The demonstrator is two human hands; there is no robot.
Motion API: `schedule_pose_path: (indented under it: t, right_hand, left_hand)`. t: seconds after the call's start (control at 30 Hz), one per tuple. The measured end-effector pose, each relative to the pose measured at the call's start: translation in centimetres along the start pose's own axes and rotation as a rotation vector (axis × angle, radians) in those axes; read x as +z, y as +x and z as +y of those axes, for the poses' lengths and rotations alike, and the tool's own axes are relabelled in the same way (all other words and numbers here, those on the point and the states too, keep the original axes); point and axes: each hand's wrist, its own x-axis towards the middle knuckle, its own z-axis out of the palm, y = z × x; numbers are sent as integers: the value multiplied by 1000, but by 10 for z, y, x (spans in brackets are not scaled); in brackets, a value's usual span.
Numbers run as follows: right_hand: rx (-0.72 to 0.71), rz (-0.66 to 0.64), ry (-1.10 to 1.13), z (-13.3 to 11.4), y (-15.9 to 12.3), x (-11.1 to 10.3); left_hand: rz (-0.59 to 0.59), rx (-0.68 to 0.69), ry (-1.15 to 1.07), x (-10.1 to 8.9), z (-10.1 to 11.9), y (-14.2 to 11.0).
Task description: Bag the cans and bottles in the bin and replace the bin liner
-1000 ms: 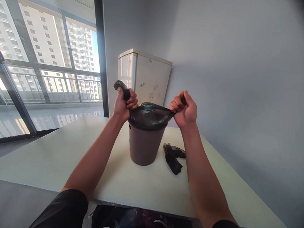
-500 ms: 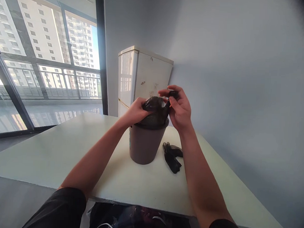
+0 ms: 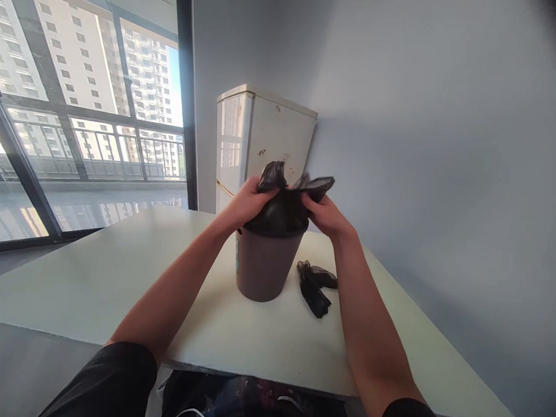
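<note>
On our pale table (image 3: 201, 327), near its far edge, before a fridge (image 3: 280, 135) and grey wall (image 3: 421, 146), a black bag (image 3: 282, 212) bulges crumpled from the bin (image 3: 267, 266), our left hand (image 3: 248, 202) and right hand (image 3: 327, 215) pinching its gathered top.

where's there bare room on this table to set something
Widest: the table, left of the left forearm. Smaller: between bin and near edge. Crowded: the bin's top, with left hand and right hand on the bag, and right of the bin, where the black bundle lies.
</note>
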Motion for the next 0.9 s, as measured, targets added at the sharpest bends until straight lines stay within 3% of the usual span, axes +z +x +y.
schedule_pose_path:
  t: [0.07, 0.13, 0.23, 0.37, 0.6, 0.73, 0.9]
  right_hand:
    - [-71, 82, 78, -1, 2, 16]
    - [-137, 113, 113, -7, 3, 31]
    - [-227, 158, 169, -19, 1, 44]
    - [-303, 276, 307, -28, -4, 41]
    - [-45, 17, 178, -31, -6, 39]
    - [53, -41, 106, -31, -4, 44]
    - [87, 64, 147, -26, 0, 44]
  left_hand:
    - [-117, 11, 80, 0, 0, -2]
    - [-146, 12, 67, 1, 1, -2]
    - [-45, -94, -99, -1, 3, 0]
    - [41, -145, -295, -7, 9, 7]
    - [24, -113, -499, -13, 18, 8]
    - [-101, -192, -447, -7, 25, 1]
    - [-121, -150, -420, 5, 29, -5]
